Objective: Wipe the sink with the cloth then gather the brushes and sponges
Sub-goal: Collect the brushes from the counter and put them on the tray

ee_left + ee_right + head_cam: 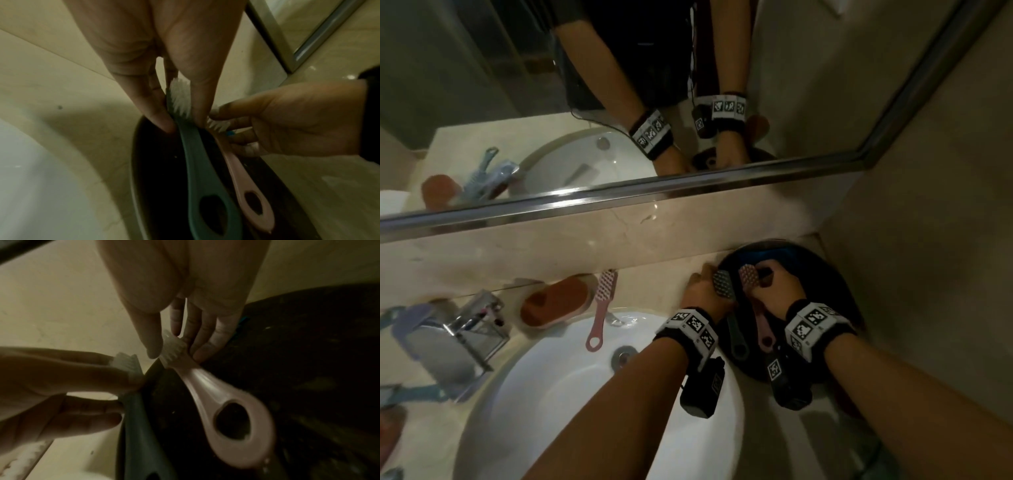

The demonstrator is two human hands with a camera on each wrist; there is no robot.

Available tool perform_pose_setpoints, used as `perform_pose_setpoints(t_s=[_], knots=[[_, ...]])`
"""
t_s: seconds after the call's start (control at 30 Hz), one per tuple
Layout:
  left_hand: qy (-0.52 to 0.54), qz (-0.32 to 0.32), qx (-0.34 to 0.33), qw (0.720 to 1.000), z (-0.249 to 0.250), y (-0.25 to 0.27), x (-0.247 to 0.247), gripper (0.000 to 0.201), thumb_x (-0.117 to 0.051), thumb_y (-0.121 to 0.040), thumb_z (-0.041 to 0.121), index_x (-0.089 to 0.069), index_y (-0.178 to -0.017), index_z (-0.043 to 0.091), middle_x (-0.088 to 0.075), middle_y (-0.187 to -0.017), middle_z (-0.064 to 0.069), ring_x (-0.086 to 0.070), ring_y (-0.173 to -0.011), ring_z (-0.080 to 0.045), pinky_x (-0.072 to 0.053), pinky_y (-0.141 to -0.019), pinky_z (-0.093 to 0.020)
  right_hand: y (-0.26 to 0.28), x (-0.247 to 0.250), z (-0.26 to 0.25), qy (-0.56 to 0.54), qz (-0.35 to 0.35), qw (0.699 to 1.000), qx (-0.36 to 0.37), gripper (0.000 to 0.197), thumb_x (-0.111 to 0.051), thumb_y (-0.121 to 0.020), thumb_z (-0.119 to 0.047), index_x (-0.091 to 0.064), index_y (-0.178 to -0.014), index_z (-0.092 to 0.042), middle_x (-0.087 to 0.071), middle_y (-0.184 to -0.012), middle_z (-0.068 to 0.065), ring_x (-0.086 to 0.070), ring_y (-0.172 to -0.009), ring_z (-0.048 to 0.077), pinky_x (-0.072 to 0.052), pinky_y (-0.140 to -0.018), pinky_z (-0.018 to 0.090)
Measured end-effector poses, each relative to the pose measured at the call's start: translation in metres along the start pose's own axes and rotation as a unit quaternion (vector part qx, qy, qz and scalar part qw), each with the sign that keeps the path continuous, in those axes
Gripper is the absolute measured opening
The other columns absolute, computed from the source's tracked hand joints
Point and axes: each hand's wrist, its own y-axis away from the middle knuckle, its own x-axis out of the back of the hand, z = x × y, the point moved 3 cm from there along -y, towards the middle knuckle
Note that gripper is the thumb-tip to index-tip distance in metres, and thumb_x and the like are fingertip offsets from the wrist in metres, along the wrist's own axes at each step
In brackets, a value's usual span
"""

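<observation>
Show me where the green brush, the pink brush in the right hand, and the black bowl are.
green brush (195, 155), left wrist view, on its handle below the bristles.
pink brush (207, 386), right wrist view, on the handle's neck.
black bowl (835, 274), head view, on its far right rim.

Head view: from above, facing forward and down over both forearms onto the white sink (558, 394), the marble counter (654, 284) and the mirror (619, 102) behind, taking in the whole corner from some way off. Left wrist view: very close along the left hand (164, 65) toward the green brush (197, 154); right wrist view: equally close along the right hand (185, 296) toward the pink brush (207, 386). Shared by all three: both brushes over the dark round tray (835, 284), with each wrist view catching the opposite hand at its edge.
</observation>
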Motion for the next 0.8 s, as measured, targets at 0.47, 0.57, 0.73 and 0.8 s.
perform_pose_setpoints(t_s=[0.47, 0.57, 0.73, 0.8], knots=[[-0.057, -0.003, 0.002, 0.998, -0.005, -0.019, 0.000, 0.066, -0.070, -0.081, 0.028, -0.038, -0.138, 0.019, -0.035, -0.140, -0.011, -0.046, -0.122, -0.028, -0.040, -0.097, -0.029, -0.023, -0.023, 0.007, 0.013, -0.006, 1.000, 0.004, 0.045, -0.069, -0.082, -0.014, -0.050, -0.122, -0.009, -0.063, -0.115, 0.014, -0.061, -0.104, 0.028, -0.047, -0.086, 0.029], [-0.040, -0.042, 0.008, 0.998, -0.003, -0.020, 0.002, 0.072, -0.068, -0.082, 0.027, -0.031, -0.144, 0.018, -0.030, -0.142, -0.010, -0.045, -0.124, -0.029, -0.038, -0.102, -0.029, -0.021, -0.024, 0.007, 0.007, 0.001, 1.000, 0.012, 0.042, -0.069, -0.082, -0.013, -0.051, -0.119, -0.008, -0.064, -0.111, 0.014, -0.061, -0.100, 0.028, -0.048, -0.085, 0.030], [-0.046, -0.031, -0.004, 0.998, 0.002, -0.015, 0.004, 0.054, -0.064, -0.084, 0.028, -0.045, -0.133, 0.016, -0.044, -0.130, -0.011, -0.052, -0.114, -0.029, -0.041, -0.094, -0.029, -0.015, -0.022, 0.004, 0.054, -0.027, 0.998, 0.033, 0.038, -0.063, -0.087, -0.016, -0.053, -0.122, -0.006, -0.063, -0.117, 0.016, -0.059, -0.107, 0.030, -0.042, -0.084, 0.025], [-0.068, -0.045, 0.006, 0.997, 0.003, -0.009, 0.004, 0.050, -0.057, -0.088, 0.032, -0.044, -0.134, 0.017, -0.042, -0.132, -0.011, -0.052, -0.113, -0.030, -0.042, -0.097, -0.032, -0.010, -0.019, 0.004, 0.069, -0.051, 0.996, 0.035, 0.042, -0.061, -0.088, -0.017, -0.050, -0.128, -0.008, -0.061, -0.121, 0.016, -0.058, -0.111, 0.030, -0.040, -0.084, 0.023]])
